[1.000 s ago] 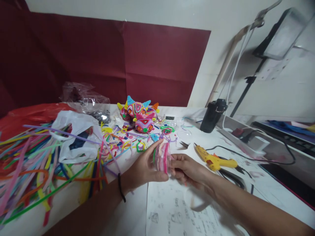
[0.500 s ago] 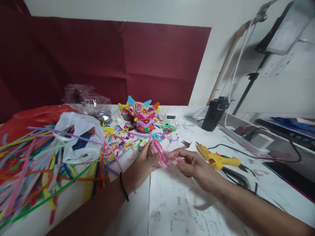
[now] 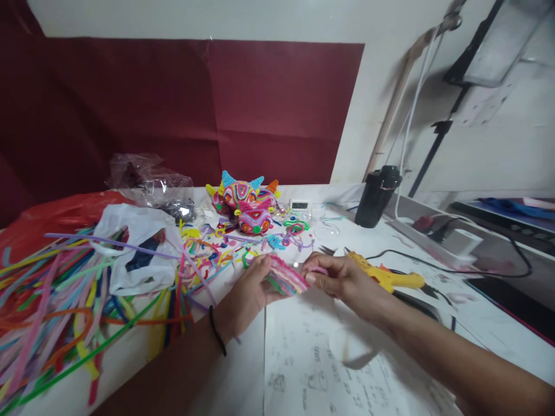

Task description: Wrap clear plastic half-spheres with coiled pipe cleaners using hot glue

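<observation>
Between my hands is a small piece covered in pink, white and green fuzzy pipe-cleaner stripes (image 3: 286,276). My left hand (image 3: 251,283) is closed on its left side, thumb on top, a dark band around the wrist. At its right end my right hand (image 3: 333,277) pinches a pink pipe cleaner (image 3: 318,270), which seems to run into the piece. Below them lies a white paper sheet (image 3: 299,346) with handwriting and small sketches. Just beyond stand colourful horned figures (image 3: 255,216) covered in similar stripes.
Loose pipe cleaners (image 3: 56,294) and a white plastic bag (image 3: 143,277) cover the left side. On the right lie a yellow glue gun (image 3: 385,275), its cable, and pointed metal tool tips (image 3: 327,250). A black bottle (image 3: 377,199) and a white cable tray (image 3: 433,248) stand farther back.
The striped piece has turned in my left hand, so more pink, white and green stripes show. My right hand has shifted slightly up, still pinching the pink pipe cleaner.
</observation>
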Tool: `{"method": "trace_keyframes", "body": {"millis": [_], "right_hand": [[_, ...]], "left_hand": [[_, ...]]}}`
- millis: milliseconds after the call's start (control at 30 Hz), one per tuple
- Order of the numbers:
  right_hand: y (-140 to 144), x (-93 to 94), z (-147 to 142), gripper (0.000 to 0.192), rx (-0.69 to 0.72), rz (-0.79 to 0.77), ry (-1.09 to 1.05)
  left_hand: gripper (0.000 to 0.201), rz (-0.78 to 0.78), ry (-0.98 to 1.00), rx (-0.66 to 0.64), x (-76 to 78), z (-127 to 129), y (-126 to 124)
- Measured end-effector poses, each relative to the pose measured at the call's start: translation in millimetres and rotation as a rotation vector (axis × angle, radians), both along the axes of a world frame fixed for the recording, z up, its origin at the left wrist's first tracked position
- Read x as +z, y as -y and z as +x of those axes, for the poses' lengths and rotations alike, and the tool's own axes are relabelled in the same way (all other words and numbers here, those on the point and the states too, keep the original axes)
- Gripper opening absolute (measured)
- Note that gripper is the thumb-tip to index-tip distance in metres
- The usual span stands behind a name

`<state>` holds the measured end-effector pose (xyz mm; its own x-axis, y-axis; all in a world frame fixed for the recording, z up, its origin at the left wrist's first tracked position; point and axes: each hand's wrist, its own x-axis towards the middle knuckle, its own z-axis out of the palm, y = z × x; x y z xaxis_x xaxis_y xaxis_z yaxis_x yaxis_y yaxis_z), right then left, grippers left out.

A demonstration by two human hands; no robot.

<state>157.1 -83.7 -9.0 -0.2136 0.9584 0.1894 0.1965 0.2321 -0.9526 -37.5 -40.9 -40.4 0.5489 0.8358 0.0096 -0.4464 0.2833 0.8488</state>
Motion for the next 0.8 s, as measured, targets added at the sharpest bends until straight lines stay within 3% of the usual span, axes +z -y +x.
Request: {"method": "trace_keyframes", "body": {"millis": [167,333,633,800], "right_hand": [[-1,9.6,6,0.038,0.041,-0.135,-0.023],[-5,11.4,11,0.04,0.125,-0.214,-0.031],[-8,18.5,14,0.041,0.198,-0.202,0.006],[-6,18.1,19,0.031,0.253,-0.103,-0.005]], "left_hand": [[0.039,0.213,-0.166,0.135,1.5,-5,-6],[0.03,0.404,-0.313,0.07,7.3,-11,-5],[0.025,0.305,-0.274,-0.054,13.1,-12,-4],[0.025,0.381,-0.317,-0.021,10.9,-13,-4]]}}
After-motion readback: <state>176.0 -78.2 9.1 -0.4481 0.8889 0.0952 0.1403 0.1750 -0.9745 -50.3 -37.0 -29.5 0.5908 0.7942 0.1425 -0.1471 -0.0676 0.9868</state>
